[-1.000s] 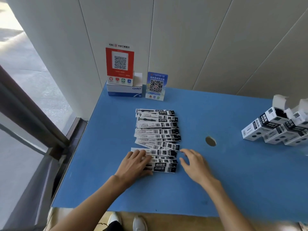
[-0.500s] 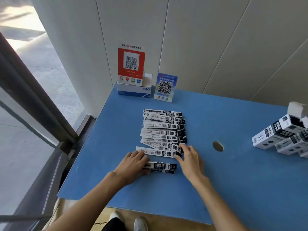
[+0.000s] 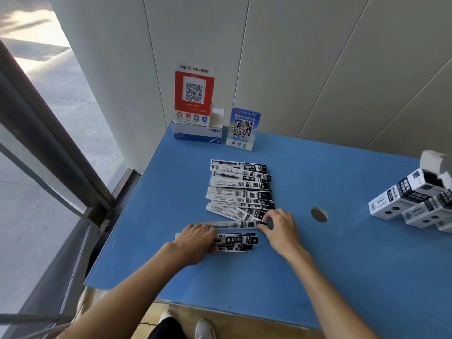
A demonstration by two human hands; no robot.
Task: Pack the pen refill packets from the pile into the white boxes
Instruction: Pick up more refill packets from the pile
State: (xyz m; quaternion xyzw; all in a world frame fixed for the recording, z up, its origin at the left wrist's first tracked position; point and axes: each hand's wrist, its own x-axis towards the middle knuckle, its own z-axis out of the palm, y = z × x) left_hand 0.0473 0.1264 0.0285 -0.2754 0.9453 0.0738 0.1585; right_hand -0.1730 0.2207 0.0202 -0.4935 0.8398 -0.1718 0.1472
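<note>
At the left, our left hand (image 3: 195,241) lies flat, fingers spread over the near end of a small gathered stack of packets (image 3: 236,242) at the front of the blue table (image 3: 318,277) — pressing down, not closed around anything. A second ago that stack was still joined to the fanned pile (image 3: 241,189); now a gap of bare table shows between them, and one single packet (image 3: 232,225) has been drawn out of the pile's near edge to lie alone in that gap.

Just right of it, our right hand (image 3: 281,231) pinches the dark end of that single packet between thumb and fingertips, a narrow grip, where half a second ago it only rested on the pile's edge. We read this as counting off: one more packet is being slid toward the stack, and the batch for a box is not yet complete.

Past the round hole (image 3: 319,214), well apart at the far right, the white boxes (image 3: 403,196) lie stacked, the top one with its flap open. No packet has yet travelled toward them.
</note>
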